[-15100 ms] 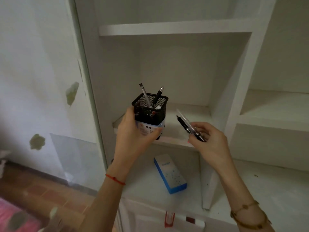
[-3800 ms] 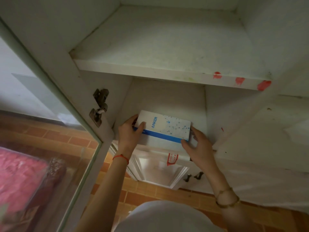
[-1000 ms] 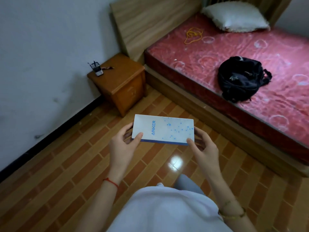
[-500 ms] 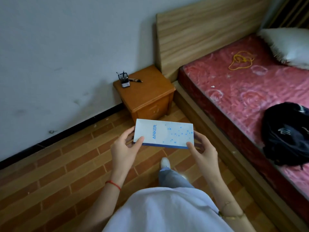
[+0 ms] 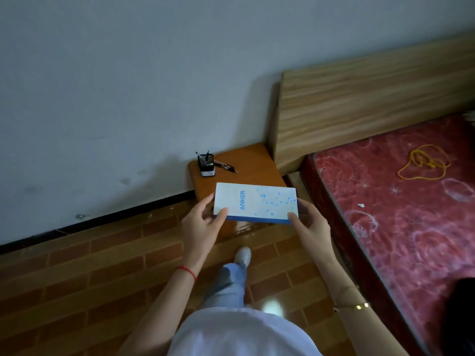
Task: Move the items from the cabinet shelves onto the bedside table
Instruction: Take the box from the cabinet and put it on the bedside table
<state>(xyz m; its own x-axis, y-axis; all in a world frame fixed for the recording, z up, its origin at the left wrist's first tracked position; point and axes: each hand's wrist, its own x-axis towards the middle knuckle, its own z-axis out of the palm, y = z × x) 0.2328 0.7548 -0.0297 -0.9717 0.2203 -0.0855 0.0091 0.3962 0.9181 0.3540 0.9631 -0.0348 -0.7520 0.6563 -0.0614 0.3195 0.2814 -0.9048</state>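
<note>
I hold a flat white and blue Anker box (image 5: 257, 202) level in front of me. My left hand (image 5: 201, 227) grips its left end and my right hand (image 5: 309, 227) grips its right end. Just beyond the box stands the orange wooden bedside table (image 5: 246, 163), whose near part the box hides. On the table's far left corner sits a black mesh pen holder (image 5: 206, 164) with pens in it. Loose pens (image 5: 226, 167) lie to the right of the holder.
A bed with a red patterned mattress (image 5: 401, 214) and a wooden headboard (image 5: 359, 98) fills the right side. A yellow cord (image 5: 424, 163) lies on the mattress. A grey wall (image 5: 128, 86) runs behind the table. The floor is brown brick-pattern tile (image 5: 90, 265).
I have walked closer to the bedside table with the box held in both hands. The table now sits directly behind the box, and the black backpack has slid almost out of view.
</note>
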